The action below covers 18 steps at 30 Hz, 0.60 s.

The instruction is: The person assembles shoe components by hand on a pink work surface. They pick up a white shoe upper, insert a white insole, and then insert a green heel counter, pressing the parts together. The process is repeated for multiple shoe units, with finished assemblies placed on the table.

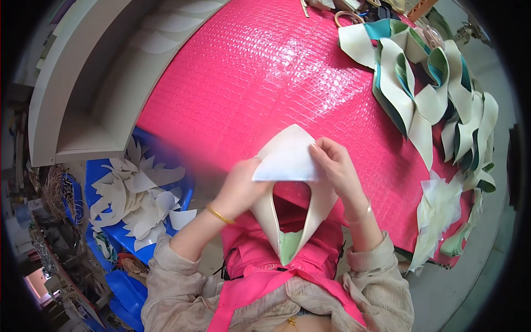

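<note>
Close above the front edge of the pink-covered table, I hold a cream shoe upper (pixel 266 214) with both hands. Its two sides curve round an oval opening, and pale green lining (pixel 289 246) shows at the end nearest me. Across its far part lies a smooth white piece (pixel 287 157) with a straight near edge. My left hand (pixel 241 185) is closed on the left side, its fingertips partly hidden under the white piece. My right hand (pixel 338 166) pinches the right edge, thumb on top; the other fingers curl along the side.
Pink quilted covering (pixel 243 77) spreads over the table. Linked cream uppers with green and teal linings (pixel 398 77) pile up at the right, beside thin whitish sheets (pixel 437 210). A pale shelf unit (pixel 52 94) stands far left. Below it, a blue crate (pixel 189 191) holds loose white cut pieces (pixel 146 180).
</note>
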Each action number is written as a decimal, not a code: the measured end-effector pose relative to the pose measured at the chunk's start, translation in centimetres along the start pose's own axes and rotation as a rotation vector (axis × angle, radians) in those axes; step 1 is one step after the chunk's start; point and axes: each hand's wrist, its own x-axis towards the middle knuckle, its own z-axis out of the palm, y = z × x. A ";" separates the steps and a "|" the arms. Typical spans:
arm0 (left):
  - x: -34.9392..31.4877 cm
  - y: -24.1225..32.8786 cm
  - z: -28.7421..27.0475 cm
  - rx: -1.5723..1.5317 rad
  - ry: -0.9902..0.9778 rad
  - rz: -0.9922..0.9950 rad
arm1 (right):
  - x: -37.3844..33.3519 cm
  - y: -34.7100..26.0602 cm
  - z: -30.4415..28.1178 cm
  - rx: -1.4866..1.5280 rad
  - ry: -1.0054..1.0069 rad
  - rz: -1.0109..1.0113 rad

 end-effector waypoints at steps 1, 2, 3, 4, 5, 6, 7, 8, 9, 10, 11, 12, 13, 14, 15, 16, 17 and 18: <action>0.9 -0.3 -1.4 -0.373 -0.069 -0.282 | 1.2 0.9 0.2 -0.159 0.110 -0.053; 1.6 -0.1 -2.6 -0.746 -0.139 -0.563 | 1.5 1.2 0.4 -0.230 0.162 -0.065; 1.7 0.3 -3.0 -0.960 -0.031 -0.673 | 1.5 1.6 0.6 -0.303 0.202 -0.073; 1.9 0.4 -2.8 -0.840 -0.029 -0.628 | 1.5 1.9 0.8 -0.376 0.242 -0.082; 2.0 0.6 -2.4 -0.720 -0.027 -0.584 | 1.6 1.7 0.9 -0.372 0.272 -0.040; 2.1 0.8 -2.0 -0.598 -0.028 -0.542 | 1.6 1.2 1.1 -0.365 0.302 0.005; 2.1 1.0 -1.9 -0.546 0.009 -0.514 | 1.5 0.6 1.3 -0.359 0.331 0.049; 2.0 0.9 -1.9 -0.530 0.017 -0.526 | 1.4 0.1 1.7 -0.406 0.339 0.074; 2.0 0.9 -1.8 -0.515 0.017 -0.529 | 1.3 -0.4 1.9 -0.455 0.358 0.097; 2.1 0.9 -1.7 -0.500 0.018 -0.532 | 1.3 -0.6 1.9 -0.503 0.376 0.119; 2.3 1.0 -1.6 -0.494 0.027 -0.530 | 1.4 -0.4 1.9 -0.525 0.383 0.104; 2.4 1.1 -1.7 -0.486 0.037 -0.528 | 1.6 -0.3 1.9 -0.545 0.389 0.088; 2.5 1.2 -1.7 -0.478 0.048 -0.526 | 1.7 -0.3 1.9 -0.566 0.395 0.072; 2.6 1.2 -1.7 -0.470 0.042 -0.531 | 1.7 -0.3 1.9 -0.547 0.391 0.100; 2.7 1.2 -1.7 -0.461 0.037 -0.536 | 1.8 -0.5 1.9 -0.528 0.386 0.126; 2.8 1.3 -1.7 -0.452 0.032 -0.540 | 1.8 -0.5 1.9 -0.509 0.382 0.153; 2.9 1.3 -1.8 -0.438 0.020 -0.548 | 1.9 -0.4 1.8 -0.516 0.378 0.136; 2.9 1.4 -1.9 -0.423 0.008 -0.553 | 2.0 -0.3 1.8 -0.523 0.376 0.117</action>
